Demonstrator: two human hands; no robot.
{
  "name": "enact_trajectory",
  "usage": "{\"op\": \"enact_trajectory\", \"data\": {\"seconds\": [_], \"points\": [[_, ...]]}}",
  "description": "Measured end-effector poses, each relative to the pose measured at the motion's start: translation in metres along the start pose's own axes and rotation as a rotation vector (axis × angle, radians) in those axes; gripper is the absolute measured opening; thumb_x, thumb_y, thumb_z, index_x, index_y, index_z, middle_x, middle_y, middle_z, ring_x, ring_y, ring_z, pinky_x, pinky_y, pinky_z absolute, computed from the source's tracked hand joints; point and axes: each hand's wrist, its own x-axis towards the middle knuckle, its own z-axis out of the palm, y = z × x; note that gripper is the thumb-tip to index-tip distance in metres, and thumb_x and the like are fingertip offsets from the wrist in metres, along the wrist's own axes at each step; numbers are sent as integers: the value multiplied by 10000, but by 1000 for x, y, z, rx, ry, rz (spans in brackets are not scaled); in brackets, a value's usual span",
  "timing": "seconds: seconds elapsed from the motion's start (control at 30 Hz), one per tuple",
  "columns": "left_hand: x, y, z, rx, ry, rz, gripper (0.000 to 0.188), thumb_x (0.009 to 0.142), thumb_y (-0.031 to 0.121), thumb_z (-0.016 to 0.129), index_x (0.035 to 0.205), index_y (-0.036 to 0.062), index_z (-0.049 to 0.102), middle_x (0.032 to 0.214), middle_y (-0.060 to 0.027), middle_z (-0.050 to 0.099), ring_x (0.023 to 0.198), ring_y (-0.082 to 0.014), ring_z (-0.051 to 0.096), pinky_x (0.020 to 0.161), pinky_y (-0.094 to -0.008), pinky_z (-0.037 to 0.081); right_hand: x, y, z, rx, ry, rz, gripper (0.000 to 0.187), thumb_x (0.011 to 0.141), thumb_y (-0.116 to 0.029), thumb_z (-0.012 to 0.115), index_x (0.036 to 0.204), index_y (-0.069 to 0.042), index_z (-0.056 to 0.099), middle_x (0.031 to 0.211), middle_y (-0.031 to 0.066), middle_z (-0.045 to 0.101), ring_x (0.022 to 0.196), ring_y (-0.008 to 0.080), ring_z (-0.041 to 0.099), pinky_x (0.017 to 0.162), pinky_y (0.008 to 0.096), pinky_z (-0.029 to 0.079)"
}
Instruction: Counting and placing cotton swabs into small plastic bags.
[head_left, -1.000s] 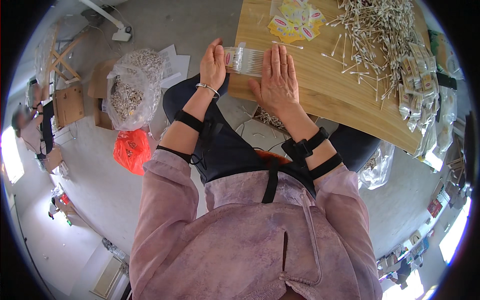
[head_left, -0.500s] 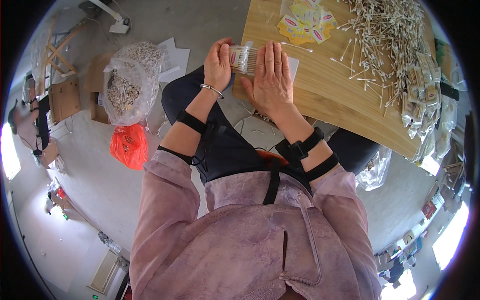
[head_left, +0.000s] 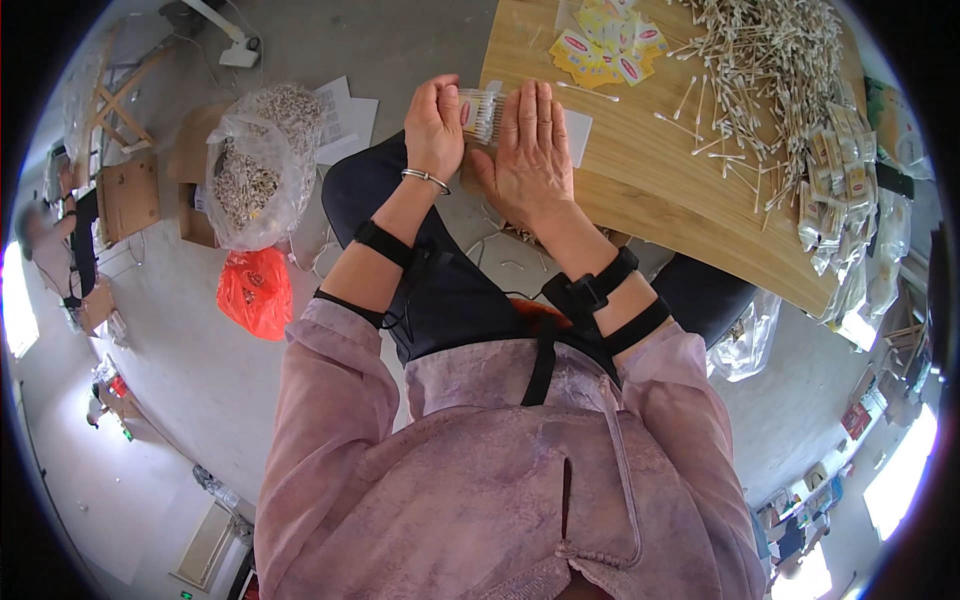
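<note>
A clear packet of cotton swabs [head_left: 484, 116] with a yellow and red label lies at the table's near left corner, its white tips showing through. My left hand [head_left: 436, 132] is closed around the packet's left end. Flat over its right end rests my right hand [head_left: 532, 150], fingers stretched out and side by side, thumb apart. The right palm hides that part of the packet. A white sheet [head_left: 578, 135] shows just right of my right hand. One loose cotton swab [head_left: 588, 92] lies beyond its fingertips.
Yellow printed cards [head_left: 608, 45] lie at the table's far side. A large heap of loose cotton swabs [head_left: 775, 70] and a stack of filled packets [head_left: 835, 185] take up its right. Left on the floor are a clear bag of swabs [head_left: 255, 180] and a red plastic bag [head_left: 255, 295].
My right hand has slid slightly left over the packet, so less of it shows between my hands. My left hand keeps its grip. The view has shifted a little.
</note>
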Motion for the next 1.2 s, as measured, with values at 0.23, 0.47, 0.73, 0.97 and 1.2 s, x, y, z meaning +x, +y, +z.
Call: {"op": "enact_trajectory", "data": {"seconds": [0.23,0.47,0.73,0.97,1.2], "points": [[-3,6,-3,-86,-22,-72,260,951,204,421,1040,23,586,987,-154,619,866,-300,602,769,-353,474,10,14,-1,898,346,142,617,922,-270,375,1381,98,191,1450,297,173,1366,421,143,1116,425,131],[-5,8,-2,-114,-47,-117,282,960,214,401,1043,14,580,991,-156,608,893,-302,591,774,-355,467,13,3,9,1015,428,82,549,938,-234,323,1383,75,232,1438,271,255,1354,406,210,1102,391,187],[-7,2,3,-231,-21,-138,260,959,195,400,1034,18,575,991,-165,597,890,-329,584,764,-372,467,19,-9,6,1037,406,77,558,943,-256,312,1387,71,228,1434,274,261,1355,399,215,1097,383,201],[-7,9,1,-77,-1,-59,227,946,170,419,1029,21,570,969,-165,592,893,-341,581,760,-382,467,29,-28,12,1095,369,104,580,927,-261,344,1388,71,228,1438,274,254,1356,394,218,1095,390,202],[10,0,-17,-48,-7,101,185,903,173,495,981,49,609,989,-150,600,892,-324,575,777,-371,465,20,-13,8,1112,382,69,548,927,-220,358,1373,75,242,1425,253,276,1342,358,242,1091,378,202]]}}
